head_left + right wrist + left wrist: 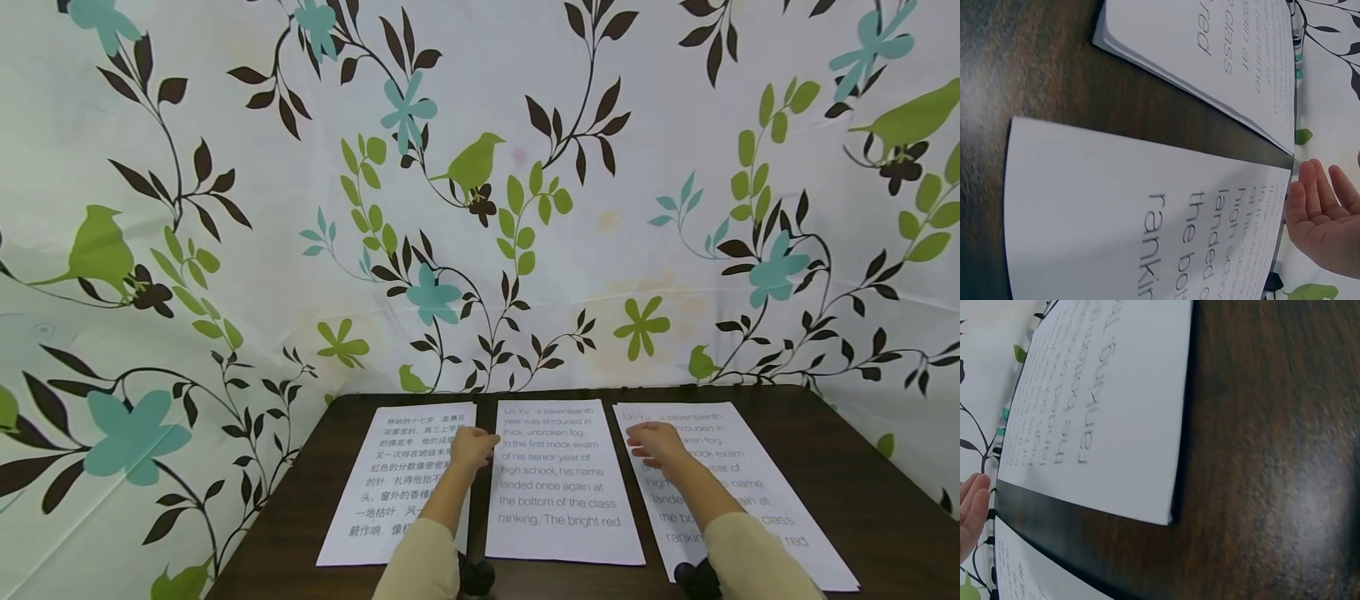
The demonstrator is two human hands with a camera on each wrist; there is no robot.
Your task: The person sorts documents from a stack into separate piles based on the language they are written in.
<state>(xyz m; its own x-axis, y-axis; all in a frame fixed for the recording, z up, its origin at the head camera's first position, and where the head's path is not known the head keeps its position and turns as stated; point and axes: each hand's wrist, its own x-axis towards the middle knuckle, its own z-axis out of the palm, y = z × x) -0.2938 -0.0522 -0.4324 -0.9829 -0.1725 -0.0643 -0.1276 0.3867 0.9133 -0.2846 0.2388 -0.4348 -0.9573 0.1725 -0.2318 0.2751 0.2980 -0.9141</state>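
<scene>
Three printed paper sheets lie side by side on a dark wooden table. The left sheet [405, 483] carries Chinese text; the middle sheet [558, 483] and the right sheet [780, 533] carry English text. My left hand [469, 450] hovers over the right edge of the Chinese sheet, beside the middle one, fingers loosely bent and holding nothing. Over the upper left part of the right sheet is my right hand [658, 444], its fingers relaxed and spread a little. In the right wrist view the right palm [1329, 231] shows with nothing in it.
The dark wooden table [300, 517] shows between and around the sheets. Behind its far edge hangs a white cloth [465, 333] printed with birds, leaves and flowers. The middle sheet looks like a stack of several pages in the right wrist view.
</scene>
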